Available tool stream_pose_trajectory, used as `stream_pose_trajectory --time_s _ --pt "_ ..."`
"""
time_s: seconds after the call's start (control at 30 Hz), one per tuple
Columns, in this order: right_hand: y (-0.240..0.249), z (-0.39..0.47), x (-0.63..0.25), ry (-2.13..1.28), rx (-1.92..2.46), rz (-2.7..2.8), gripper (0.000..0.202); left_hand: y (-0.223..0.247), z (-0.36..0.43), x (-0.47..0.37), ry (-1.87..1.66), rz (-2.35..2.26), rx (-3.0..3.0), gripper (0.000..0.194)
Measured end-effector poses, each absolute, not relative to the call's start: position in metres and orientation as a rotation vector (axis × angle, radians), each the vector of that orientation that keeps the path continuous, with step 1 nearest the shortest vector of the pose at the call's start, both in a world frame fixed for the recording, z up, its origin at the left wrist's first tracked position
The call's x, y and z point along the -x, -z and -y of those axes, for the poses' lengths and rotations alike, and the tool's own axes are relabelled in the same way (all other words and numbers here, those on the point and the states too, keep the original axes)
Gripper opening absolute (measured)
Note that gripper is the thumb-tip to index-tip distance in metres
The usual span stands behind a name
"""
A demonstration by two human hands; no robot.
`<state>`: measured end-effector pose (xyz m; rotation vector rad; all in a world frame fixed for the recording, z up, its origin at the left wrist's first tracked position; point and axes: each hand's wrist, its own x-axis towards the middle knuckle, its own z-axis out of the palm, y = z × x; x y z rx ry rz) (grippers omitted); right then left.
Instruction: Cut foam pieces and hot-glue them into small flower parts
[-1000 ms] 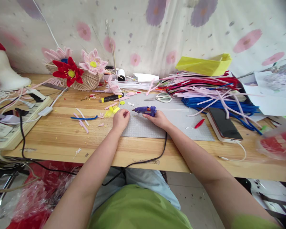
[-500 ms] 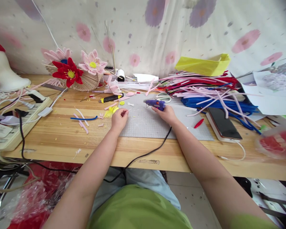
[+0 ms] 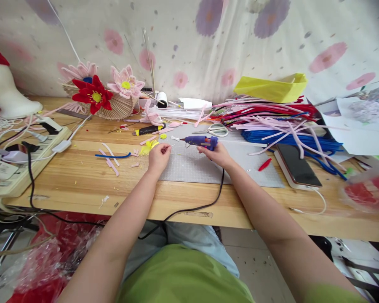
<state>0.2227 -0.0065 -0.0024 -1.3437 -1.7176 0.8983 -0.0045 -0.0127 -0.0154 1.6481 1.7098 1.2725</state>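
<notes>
My left hand (image 3: 159, 158) is closed in a pinch over the left edge of the grey cutting mat (image 3: 192, 170). A tiny pale piece (image 3: 172, 145) sticks out from its fingertips. Yellow scraps (image 3: 149, 147) lie right behind that hand. In my right hand (image 3: 219, 154) is a purple glue gun (image 3: 205, 142), its nozzle pointing left, just above the mat. A small white piece (image 3: 174, 138) lies near the nozzle tip. Scissors (image 3: 217, 130) rest behind the gun, and a red piece (image 3: 265, 164) lies on the mat's right part.
Pipe cleaners (image 3: 271, 113) are heaped at the back right, with a phone (image 3: 298, 165) in front. Fuzzy flowers (image 3: 96, 97) stand back left, beyond a power strip (image 3: 34, 164). The gun's black cord (image 3: 192, 209) hangs over the table's front edge.
My right hand has lifted the glue gun and shifted it slightly left, bringing its nozzle nearer my left hand. My left hand keeps its pinch. The view has moved slightly.
</notes>
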Motion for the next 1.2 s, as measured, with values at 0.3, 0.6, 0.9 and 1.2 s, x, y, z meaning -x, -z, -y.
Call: stream_pose_trajectory --time_s 0.3,0.6,0.9,1.2 --pt "0.012 0.012 -0.206 -0.858 1.350 1.857 0.047 0.013 0.016 0.001 -1.240 -1.735 -1.649 0.009" --pt "0.008 0.013 -0.204 -0.805 1.287 1.924 0.043 0.011 0.016 0.000 -1.222 -1.743 -1.659 0.009" --pt "0.009 0.011 -0.204 -0.794 1.307 1.923 0.042 0.013 0.016 0.000 -1.226 -1.726 -1.708 0.010" --pt "0.009 0.011 -0.207 -0.802 1.368 1.874 0.044 0.014 0.016 0.001 -1.249 -1.714 -1.701 0.010"
